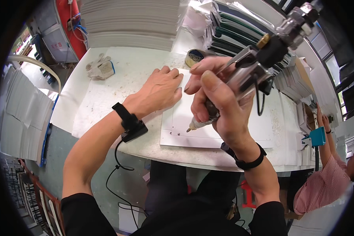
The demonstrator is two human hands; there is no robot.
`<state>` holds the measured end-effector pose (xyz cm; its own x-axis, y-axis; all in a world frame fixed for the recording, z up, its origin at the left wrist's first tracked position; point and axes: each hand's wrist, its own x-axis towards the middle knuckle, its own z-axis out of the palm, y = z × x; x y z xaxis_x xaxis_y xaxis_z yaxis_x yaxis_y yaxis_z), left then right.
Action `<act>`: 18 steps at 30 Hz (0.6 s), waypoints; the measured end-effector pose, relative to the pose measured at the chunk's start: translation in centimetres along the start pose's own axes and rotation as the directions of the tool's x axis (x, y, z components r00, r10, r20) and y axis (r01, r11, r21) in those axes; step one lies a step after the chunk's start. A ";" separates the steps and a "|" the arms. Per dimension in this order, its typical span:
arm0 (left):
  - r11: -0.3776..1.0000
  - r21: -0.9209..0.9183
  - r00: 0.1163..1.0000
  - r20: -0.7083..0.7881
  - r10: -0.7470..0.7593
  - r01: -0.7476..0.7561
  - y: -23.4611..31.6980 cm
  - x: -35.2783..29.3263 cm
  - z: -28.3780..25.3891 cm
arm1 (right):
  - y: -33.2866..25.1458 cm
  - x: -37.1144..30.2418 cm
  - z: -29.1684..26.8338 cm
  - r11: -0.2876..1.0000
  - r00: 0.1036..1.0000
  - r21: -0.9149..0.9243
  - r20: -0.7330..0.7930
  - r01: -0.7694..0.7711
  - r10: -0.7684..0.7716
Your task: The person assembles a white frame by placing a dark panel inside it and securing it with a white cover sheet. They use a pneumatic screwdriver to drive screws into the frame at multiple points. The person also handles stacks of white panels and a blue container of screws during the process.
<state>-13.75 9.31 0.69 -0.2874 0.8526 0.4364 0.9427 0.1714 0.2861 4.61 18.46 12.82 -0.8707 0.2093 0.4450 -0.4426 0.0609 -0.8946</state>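
**Right hand grips the tool, left hand presses the sheet**

Your right hand (220, 102) is closed around a metal tool (244, 74). The fingers wrap its body, and the thumb lies along the side that faces you. The tool is tilted, with its tip (190, 128) pointing down and to the left, just above or on the white sheet (220, 129); I cannot tell if it touches. Near the tip there are small dots on the sheet.

Your left hand (161, 88) is open and lies flat, palm down, with the fingers together. The fingertips rest on the upper left corner of the sheet and hold nothing.

The sheet lies on the white table (106, 98), close to the near edge, directly in front of you. Behind the hands stands a small round tin (194, 57). A pair of gloves (100, 67) lies at the far left of the table. Behind it is a tall paper stack (129, 23). At the right edge another person (326, 177) in a striped sleeve works.
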 end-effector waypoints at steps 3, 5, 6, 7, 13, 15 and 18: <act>0.969 0.246 0.999 0.051 0.001 -0.014 1.5 0.5 -0.5 | -3.2 0.6 -5.2 0.975 0.970 -0.106 -0.120 0.197 -0.209; 0.958 0.286 0.984 0.159 -0.078 0.030 2.7 1.5 -1.4 | -4.7 0.6 -9.1 0.953 0.941 -0.180 -0.193 0.243 -0.277; 0.948 0.312 0.971 0.205 -0.123 0.054 3.1 1.9 -1.7 | -5.1 0.5 -10.9 0.947 0.931 -0.192 -0.216 0.256 -0.295; 0.964 0.267 0.996 0.089 -0.012 -0.012 3.5 2.0 -1.6 | -5.3 0.4 -11.9 0.946 0.920 -0.224 -0.263 0.235 -0.290; 0.992 -0.107 0.994 0.073 0.078 -0.070 7.5 6.1 1.5 | -3.6 -0.8 -15.9 0.971 0.890 -0.009 -0.397 0.239 -0.223; 0.985 -0.159 0.996 0.046 0.081 -0.073 7.8 7.4 2.7 | -3.1 -0.9 -16.8 0.973 0.892 0.034 -0.409 0.227 -0.193; 0.988 -0.139 0.988 0.134 0.082 -0.063 7.9 8.3 3.6 | -2.5 -0.9 -17.5 0.976 0.890 0.081 -0.431 0.203 -0.150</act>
<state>-8.09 19.48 3.52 -0.1842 0.9220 0.3405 0.9262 0.0469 0.3741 10.30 35.21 13.94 -0.6166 0.5974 0.5128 -0.6263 0.0225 -0.7792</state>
